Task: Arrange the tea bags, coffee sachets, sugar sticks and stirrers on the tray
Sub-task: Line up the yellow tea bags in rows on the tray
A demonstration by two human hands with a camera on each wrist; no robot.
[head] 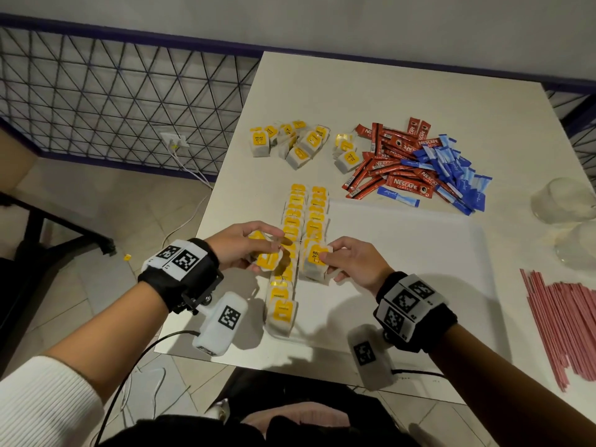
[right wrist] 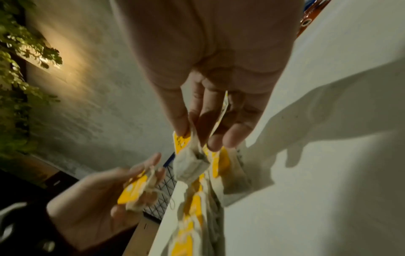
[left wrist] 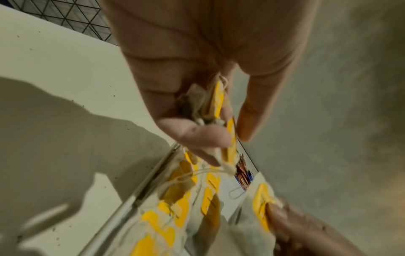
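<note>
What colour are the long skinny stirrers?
Pink, the stirrers show best in the head view.

A white counter (head: 371,91) stands against a black wire-mesh fence (head: 96,91). Two clear glasses (head: 564,201) sit at its right edge. A wall socket (head: 173,141) feeds white cables (head: 193,175) down to the tiled floor (head: 129,201).

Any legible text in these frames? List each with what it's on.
"NESCAFE CLASSIC": red coffee sachets.
"RELAX", partly covered: yellow tag of the tea bag in the right hand.
"MOMENT": tag of a tea bag in the row.
Blue sugar sticks: script too small to read.
Wrist views: blurred.
</note>
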